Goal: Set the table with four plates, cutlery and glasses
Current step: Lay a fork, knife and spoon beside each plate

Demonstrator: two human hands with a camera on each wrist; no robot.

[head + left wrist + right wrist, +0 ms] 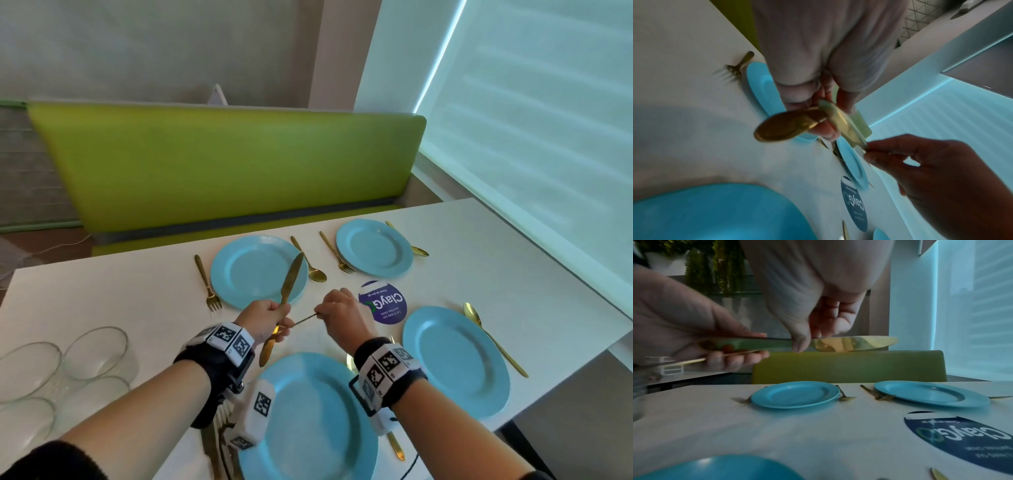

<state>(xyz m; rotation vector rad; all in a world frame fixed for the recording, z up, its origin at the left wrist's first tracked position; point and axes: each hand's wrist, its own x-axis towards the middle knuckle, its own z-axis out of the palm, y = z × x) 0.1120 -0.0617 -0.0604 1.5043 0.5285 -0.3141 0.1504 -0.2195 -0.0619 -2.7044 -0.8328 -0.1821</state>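
Four blue plates sit on the white table (102,301): far left (250,274), far right (373,248), near right (455,359) and nearest me (308,421). My left hand (270,318) grips two gold knives above the table. One knife (291,281) points up over the far left plate. My right hand (329,310) pinches the other knife (305,319), which lies edge-on between the hands. In the right wrist view my right hand (812,337) pinches that knife (855,344) near the blade. Several clear glasses (65,370) stand at the table's left.
Gold forks (207,284) and spoons (308,263) lie beside the plates. A round purple sticker (383,303) is on the table's middle. A green bench (222,164) runs behind the table, and a window blind (531,137) is at the right.
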